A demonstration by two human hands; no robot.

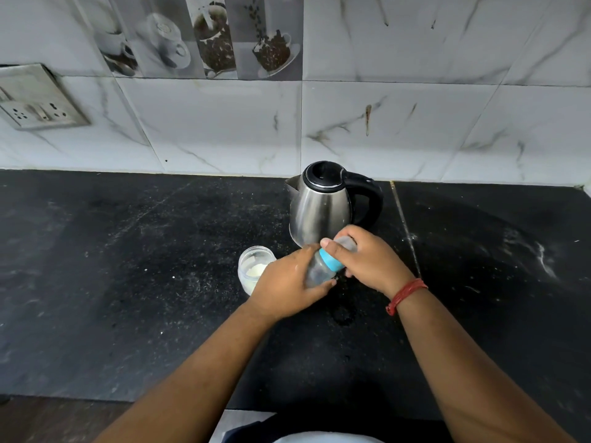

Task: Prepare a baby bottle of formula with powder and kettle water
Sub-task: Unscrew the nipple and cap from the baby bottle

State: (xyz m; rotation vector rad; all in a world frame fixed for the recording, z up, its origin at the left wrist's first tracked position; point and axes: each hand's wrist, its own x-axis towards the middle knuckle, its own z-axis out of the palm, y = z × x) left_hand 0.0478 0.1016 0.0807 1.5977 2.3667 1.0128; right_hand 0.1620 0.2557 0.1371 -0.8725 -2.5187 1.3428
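My two bare forearms reach up from the bottom of the frame and meet near the middle, above a black speckled stone countertop. My left hand curls around the lower body of a clear plastic baby bottle with a blue screw collar, which I hold tilted, its top leaning toward the upper right. My right hand, with a red thread band around the wrist, grips the bottle's top end, thumb lying across the blue collar and fingers wrapped over the clear cap. The bottle is lifted off the countertop, at the centre of the frame.

Just left of my left hand, partly hidden behind it, stands a small open clear jar holding white powder. Directly behind my hands, a little higher in the frame, sits a stainless steel electric kettle with a black lid and black handle, spout pointing left, handle to the right.

Beyond the countertop rises a wall of white marble-patterned tiles. At the upper left is a metal switch and socket plate. Along the top of the frame, left of centre, runs a grey decorative tile showing coffee cups.
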